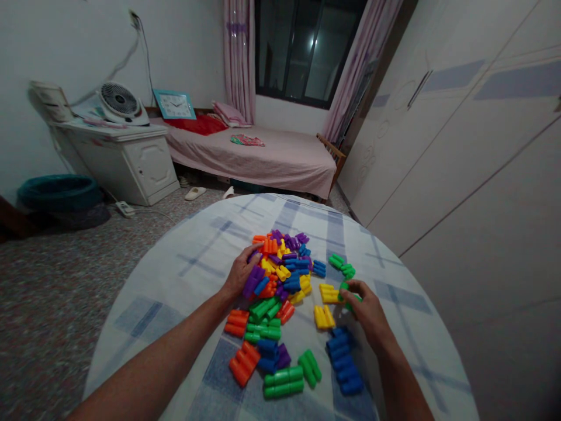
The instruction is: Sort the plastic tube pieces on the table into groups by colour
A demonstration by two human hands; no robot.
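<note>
My left hand (pixel 242 273) reaches in at the left edge of a pile of plastic building blocks. Its thumb and fingers close around a purple block (pixel 253 256), partly hidden by them. Just below that hand lie another purple block (pixel 253 282) and a small blue block (pixel 262 286). On the right, my right hand (pixel 367 305) pinches a green block (pixel 352 298) between thumb and fingers, beside a yellow block (pixel 328 293). A second yellow block (pixel 324 317) and a row of blue blocks (pixel 344 359) lie nearer to me. Farther off are two green blocks (pixel 342 266).
A checked cloth covers the round-edged table (pixel 170 304). Orange blocks (pixel 244 363) and green blocks (pixel 284 382) lie toward the front. Beyond are a bed (pixel 280 155), a white cabinet (pixel 149 169) with a fan (pixel 120 102), a bin (pixel 61 196) and a wardrobe (pixel 460 146).
</note>
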